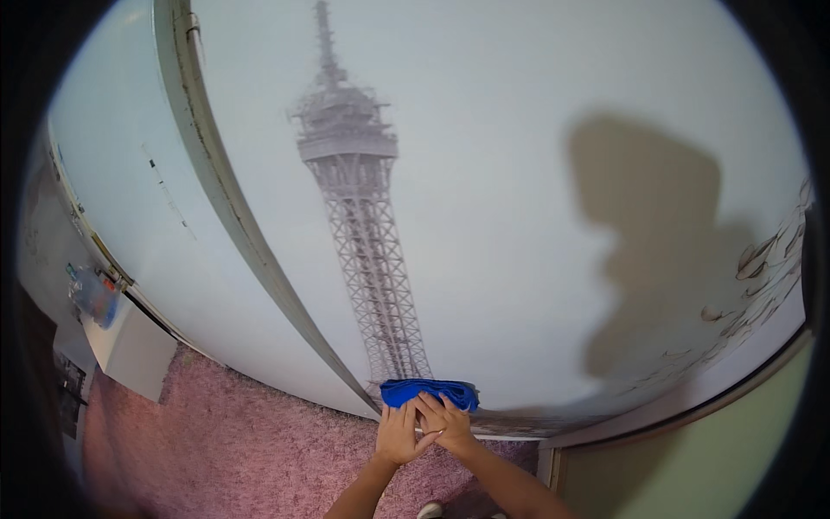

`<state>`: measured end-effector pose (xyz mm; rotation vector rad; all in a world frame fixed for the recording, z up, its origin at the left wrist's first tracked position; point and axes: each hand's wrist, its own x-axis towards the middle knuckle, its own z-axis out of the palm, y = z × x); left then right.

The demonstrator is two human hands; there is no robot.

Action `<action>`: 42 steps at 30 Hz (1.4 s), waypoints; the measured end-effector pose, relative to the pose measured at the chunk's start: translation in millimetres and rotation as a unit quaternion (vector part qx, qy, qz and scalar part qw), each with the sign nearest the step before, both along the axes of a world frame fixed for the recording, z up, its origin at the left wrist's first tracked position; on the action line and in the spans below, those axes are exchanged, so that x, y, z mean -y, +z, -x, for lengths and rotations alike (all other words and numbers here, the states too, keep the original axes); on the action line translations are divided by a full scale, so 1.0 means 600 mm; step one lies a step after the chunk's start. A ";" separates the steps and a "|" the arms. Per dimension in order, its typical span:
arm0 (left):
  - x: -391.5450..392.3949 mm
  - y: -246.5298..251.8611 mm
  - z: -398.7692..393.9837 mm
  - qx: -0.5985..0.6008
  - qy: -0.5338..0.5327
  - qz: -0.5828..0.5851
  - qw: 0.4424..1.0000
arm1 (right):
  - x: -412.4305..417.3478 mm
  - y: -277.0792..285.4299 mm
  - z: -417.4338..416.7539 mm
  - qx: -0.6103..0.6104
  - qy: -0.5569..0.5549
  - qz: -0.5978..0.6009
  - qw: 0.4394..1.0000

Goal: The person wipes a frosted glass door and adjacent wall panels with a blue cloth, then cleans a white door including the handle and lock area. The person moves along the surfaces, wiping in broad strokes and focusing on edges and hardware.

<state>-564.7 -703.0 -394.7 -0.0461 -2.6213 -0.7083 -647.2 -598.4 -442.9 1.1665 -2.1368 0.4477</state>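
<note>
A folded blue cloth lies against a pale panel printed with a grey lattice tower resembling the Eiffel Tower. My right hand presses the cloth with its fingers spread over the front. Close beside it, my left hand has its fingertips at the cloth's lower edge. The two hands meet at the thumbs, and a ring shows near where they touch. The cloth covers part of the printed tower, and its side facing the panel is hidden.
Left of the tower runs a vertical frame strip, with another pale panel beyond. Pink carpet covers the floor. A white box-like piece stands left, near a clear plastic bottle. At lower right is a framed greenish surface.
</note>
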 end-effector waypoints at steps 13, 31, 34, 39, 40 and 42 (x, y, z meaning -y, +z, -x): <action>0.062 0.230 0.040 -0.219 0.056 0.006 0.974 | 0.090 0.326 -0.012 -0.009 -0.018 -0.002 1.000; -0.105 0.199 0.094 0.056 -0.157 -0.044 0.985 | -0.109 0.273 0.043 -0.060 -0.113 0.142 0.982; -0.179 0.162 0.093 -0.118 -0.156 0.029 0.980 | -0.201 0.203 0.043 -0.027 -0.139 0.095 0.985; -0.268 0.301 0.155 -0.240 -0.201 0.009 0.950 | -0.258 0.393 0.084 -0.040 -0.164 0.222 0.960; -0.295 0.360 0.178 -0.284 -0.191 0.017 0.939 | -0.272 0.447 0.100 -0.062 -0.168 0.257 0.950; -0.337 0.405 0.198 -0.337 -0.150 0.036 0.929 | -0.294 0.513 0.121 -0.091 -0.184 0.283 0.937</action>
